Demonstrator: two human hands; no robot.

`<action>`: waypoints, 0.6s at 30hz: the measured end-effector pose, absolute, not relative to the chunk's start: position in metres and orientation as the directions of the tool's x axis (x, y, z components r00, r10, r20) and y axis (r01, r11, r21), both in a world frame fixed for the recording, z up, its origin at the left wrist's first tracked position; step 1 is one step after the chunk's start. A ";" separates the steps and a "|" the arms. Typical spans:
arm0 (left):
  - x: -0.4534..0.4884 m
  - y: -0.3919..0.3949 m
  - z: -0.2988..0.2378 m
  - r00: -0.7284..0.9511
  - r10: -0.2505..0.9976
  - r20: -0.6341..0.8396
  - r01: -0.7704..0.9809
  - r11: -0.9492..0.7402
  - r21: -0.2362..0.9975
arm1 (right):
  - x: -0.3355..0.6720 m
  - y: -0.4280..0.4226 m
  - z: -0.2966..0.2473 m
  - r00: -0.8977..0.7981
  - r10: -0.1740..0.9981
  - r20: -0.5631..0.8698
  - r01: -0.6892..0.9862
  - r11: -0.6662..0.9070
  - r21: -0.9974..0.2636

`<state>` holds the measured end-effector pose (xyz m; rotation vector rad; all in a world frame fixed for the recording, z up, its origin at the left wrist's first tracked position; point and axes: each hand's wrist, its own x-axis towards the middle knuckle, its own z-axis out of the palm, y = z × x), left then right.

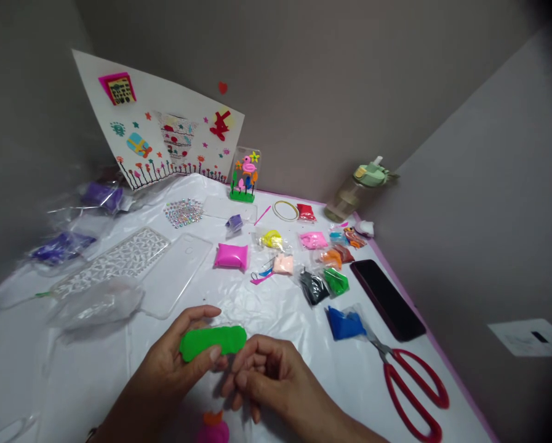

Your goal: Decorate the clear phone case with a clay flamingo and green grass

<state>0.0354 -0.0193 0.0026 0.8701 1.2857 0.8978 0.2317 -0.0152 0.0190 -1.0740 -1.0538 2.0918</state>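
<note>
A flattened strip of green clay (213, 343) with a wavy edge lies across one end of what looks like a clear phone case. My left hand (183, 357) grips that end, thumb over the clay and fingers behind. At the bottom of the view, a pink clay shape (213, 433) with an orange piece (212, 418) shows between my wrists, seemingly on the same case. Curled fingers of my right hand (261, 375) meet the thumb beside the strip's right end; what they pinch, if anything, is hidden.
Small clay packets, among them black (313, 287), blue (344, 323) and pink (231, 256), lie ahead. Red-handled scissors (412, 387) and a phone (387, 299) are at right. A decorated case (245, 175) leans behind, near a bottle (356, 187). Clear cases (178, 271) lie left.
</note>
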 end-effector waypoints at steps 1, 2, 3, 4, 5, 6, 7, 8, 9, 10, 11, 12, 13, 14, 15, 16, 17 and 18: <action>0.035 -0.019 0.003 0.063 0.911 -0.407 -0.053 0.410 0.910 | 0.232 -0.015 0.019 -0.525 0.750 -0.402 -0.122 -0.534 -0.837; 0.035 -0.020 0.004 0.058 0.912 -0.406 -0.050 0.409 0.911 | 0.232 -0.016 0.019 -0.525 0.751 -0.400 -0.124 -0.533 -0.837; 0.035 -0.020 0.004 0.052 0.914 -0.401 -0.052 0.404 0.913 | 0.231 -0.016 0.018 -0.523 0.752 -0.401 -0.128 -0.535 -0.835; 0.035 -0.020 0.003 0.040 0.918 -0.395 -0.059 0.397 0.916 | 0.231 -0.016 0.018 -0.520 0.754 -0.403 -0.131 -0.536 -0.834; 0.035 -0.021 0.002 0.030 0.920 -0.391 -0.068 0.393 0.917 | 0.231 -0.016 0.018 -0.517 0.755 -0.404 -0.133 -0.536 -0.833; 0.035 -0.021 0.000 0.032 0.918 -0.396 -0.072 0.398 0.915 | 0.231 -0.016 0.017 -0.514 0.756 -0.404 -0.134 -0.536 -0.833; 0.035 -0.021 -0.001 0.036 0.914 -0.404 -0.070 0.406 0.911 | 0.230 -0.016 0.017 -0.511 0.759 -0.403 -0.135 -0.534 -0.835; 0.035 -0.021 -0.001 0.041 0.909 -0.415 -0.066 0.417 0.907 | 0.230 -0.016 0.016 -0.509 0.762 -0.400 -0.138 -0.531 -0.836; 0.035 -0.021 -0.001 0.044 0.906 -0.422 -0.064 0.424 0.904 | 0.230 -0.016 0.016 -0.508 0.764 -0.397 -0.143 -0.530 -0.836; 0.035 -0.020 -0.001 0.043 0.905 -0.422 -0.063 0.424 0.903 | 0.230 -0.016 0.016 -0.507 0.766 -0.396 -0.148 -0.530 -0.835; 0.036 -0.019 0.001 0.044 0.906 -0.422 -0.060 0.424 0.904 | 0.230 -0.016 0.015 -0.507 0.765 -0.397 -0.152 -0.532 -0.833; 0.036 -0.018 0.003 0.046 0.906 -0.422 -0.055 0.424 0.904 | 0.230 -0.016 0.015 -0.507 0.765 -0.396 -0.157 -0.534 -0.831; 0.037 -0.017 0.006 0.049 0.905 -0.423 -0.050 0.426 0.904 | 0.231 -0.016 0.014 -0.509 0.766 -0.394 -0.160 -0.534 -0.830; 0.037 -0.017 0.008 0.054 0.903 -0.426 -0.043 0.428 0.903 | 0.231 -0.016 0.014 -0.508 0.767 -0.392 -0.162 -0.532 -0.831; 0.038 -0.016 0.011 0.053 0.903 -0.427 -0.035 0.429 0.903 | 0.231 -0.016 0.014 -0.508 0.769 -0.388 -0.161 -0.528 -0.834; 0.038 -0.015 0.013 0.052 0.902 -0.429 -0.029 0.431 0.902 | 0.231 -0.016 0.014 -0.507 0.771 -0.386 -0.159 -0.524 -0.837; 0.038 -0.015 0.014 0.052 0.901 -0.430 -0.025 0.432 0.902 | 0.231 -0.016 0.014 -0.508 0.771 -0.384 -0.155 -0.521 -0.840; 0.039 -0.016 0.014 0.046 0.903 -0.426 -0.027 0.428 0.904 | 0.231 -0.016 0.014 -0.509 0.771 -0.382 -0.150 -0.517 -0.843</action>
